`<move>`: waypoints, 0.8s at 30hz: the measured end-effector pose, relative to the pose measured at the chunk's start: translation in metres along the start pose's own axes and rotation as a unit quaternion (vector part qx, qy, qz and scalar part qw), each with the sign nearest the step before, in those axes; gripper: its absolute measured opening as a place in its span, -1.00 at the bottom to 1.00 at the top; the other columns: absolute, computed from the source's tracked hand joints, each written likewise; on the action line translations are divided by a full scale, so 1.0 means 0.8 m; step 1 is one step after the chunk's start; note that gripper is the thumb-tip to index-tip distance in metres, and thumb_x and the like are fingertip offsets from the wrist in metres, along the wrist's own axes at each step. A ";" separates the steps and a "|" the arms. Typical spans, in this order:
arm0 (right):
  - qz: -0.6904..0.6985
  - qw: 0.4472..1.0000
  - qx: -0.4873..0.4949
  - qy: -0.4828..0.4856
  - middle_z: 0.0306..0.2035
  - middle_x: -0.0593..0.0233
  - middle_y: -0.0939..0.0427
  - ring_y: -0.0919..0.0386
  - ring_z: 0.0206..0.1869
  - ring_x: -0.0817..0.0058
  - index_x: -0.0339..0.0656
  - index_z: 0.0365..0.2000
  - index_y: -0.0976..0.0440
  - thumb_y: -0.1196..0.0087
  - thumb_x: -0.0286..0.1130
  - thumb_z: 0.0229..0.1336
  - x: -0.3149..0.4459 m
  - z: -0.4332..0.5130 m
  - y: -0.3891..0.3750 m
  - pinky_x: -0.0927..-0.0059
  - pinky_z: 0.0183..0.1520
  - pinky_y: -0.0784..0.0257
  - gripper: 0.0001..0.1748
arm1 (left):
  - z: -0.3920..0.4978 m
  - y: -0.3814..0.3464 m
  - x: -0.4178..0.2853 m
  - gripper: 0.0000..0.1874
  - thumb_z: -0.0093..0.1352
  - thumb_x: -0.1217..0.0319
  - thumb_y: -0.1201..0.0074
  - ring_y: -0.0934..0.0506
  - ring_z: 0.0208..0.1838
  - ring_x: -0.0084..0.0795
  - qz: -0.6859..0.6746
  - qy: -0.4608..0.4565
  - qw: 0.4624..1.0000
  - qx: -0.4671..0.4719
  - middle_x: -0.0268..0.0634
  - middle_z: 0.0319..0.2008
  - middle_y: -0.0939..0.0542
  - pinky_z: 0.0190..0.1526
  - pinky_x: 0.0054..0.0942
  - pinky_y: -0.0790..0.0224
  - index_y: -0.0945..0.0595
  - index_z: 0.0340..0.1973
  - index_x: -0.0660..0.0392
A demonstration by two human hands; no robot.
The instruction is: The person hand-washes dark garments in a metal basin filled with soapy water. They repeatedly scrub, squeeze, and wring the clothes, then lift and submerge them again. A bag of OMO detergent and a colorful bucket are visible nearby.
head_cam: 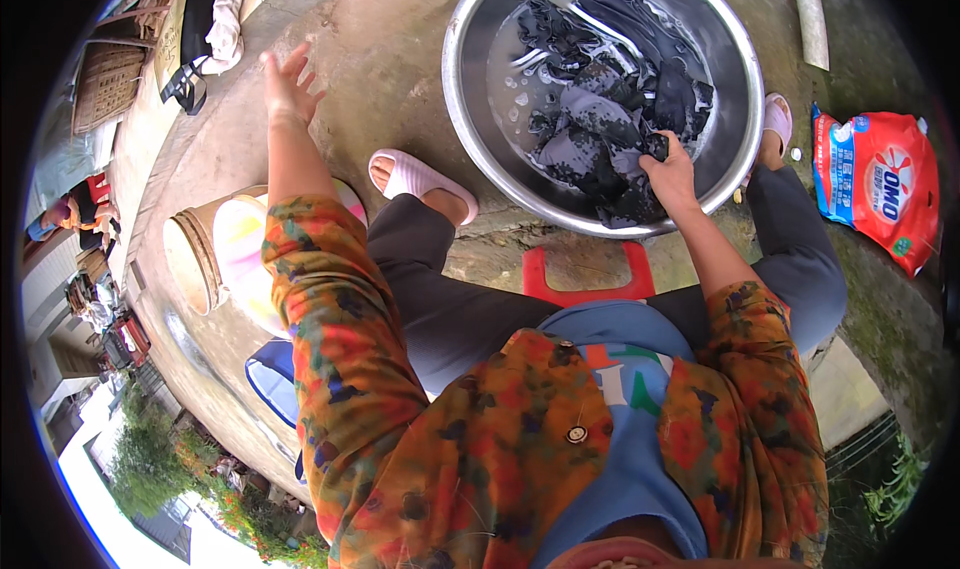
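Observation:
A large round metal basin (480, 160) stands on the ground before me, with shallow soapy water and wet dark clothes in it. My right hand (670, 170) grips an edge of the grey-and-black camouflage-patterned garment (592, 111) at the basin's near right part. Above that garment lies a dark garment with white stripes (622, 14), partly in the water. My left hand (291, 85) is raised over the concrete to the left of the basin, fingers spread, holding nothing.
Right of the basin lies a red and blue OMO detergent bag (889, 186). A red plastic stool (589, 295) shows between my legs. A bucket (196, 258) stands at left. A pale pipe (811, 21) is at upper right. Another person (79, 213) sits at far left.

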State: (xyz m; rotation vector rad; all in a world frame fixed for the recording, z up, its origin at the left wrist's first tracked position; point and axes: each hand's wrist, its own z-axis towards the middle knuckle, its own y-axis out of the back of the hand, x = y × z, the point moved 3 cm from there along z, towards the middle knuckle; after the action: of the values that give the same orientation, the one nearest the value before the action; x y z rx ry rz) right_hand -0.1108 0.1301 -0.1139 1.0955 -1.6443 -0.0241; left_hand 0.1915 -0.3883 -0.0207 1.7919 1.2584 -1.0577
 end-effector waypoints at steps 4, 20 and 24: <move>-0.004 1.000 0.008 0.028 -0.28 -0.02 -0.68 -0.66 -0.18 0.08 -0.18 0.02 -0.50 -0.22 -0.39 -0.03 0.002 -0.001 0.000 0.21 0.00 -0.50 -0.49 | -0.021 0.004 0.070 -0.03 0.36 -0.48 0.28 -0.14 0.53 0.15 0.220 0.179 0.954 -0.091 -0.06 0.55 -0.15 0.41 0.41 0.11 -0.35 0.45 -0.08; -0.028 0.999 -0.003 0.022 -0.31 -0.01 -0.67 -0.65 -0.23 0.09 -0.17 0.03 -0.49 -0.22 -0.40 -0.01 -0.004 -0.001 -0.001 0.22 -0.03 -0.50 -0.49 | -0.066 -0.088 -0.004 -0.04 0.50 -0.40 0.60 -0.27 0.47 0.01 -0.073 0.116 0.952 0.273 -0.13 0.51 -0.26 0.38 0.18 -0.09 -0.37 0.43 0.10; -0.006 1.000 0.015 0.026 -0.30 0.00 -0.67 -0.65 -0.23 0.13 -0.19 0.03 -0.49 -0.23 -0.41 -0.01 0.001 -0.005 0.001 0.22 -0.05 -0.50 -0.49 | -0.072 -0.102 0.000 -0.14 0.51 -0.36 0.45 -0.27 0.47 0.01 -0.025 0.111 0.958 0.263 -0.12 0.49 -0.28 0.38 0.19 -0.10 -0.34 0.46 -0.04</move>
State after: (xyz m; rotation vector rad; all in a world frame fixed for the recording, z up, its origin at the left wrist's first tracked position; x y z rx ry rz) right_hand -0.1082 0.1316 -0.1114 1.1190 -1.5958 0.0208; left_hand 0.1268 -0.3143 -0.0030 2.3423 1.2300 -1.3412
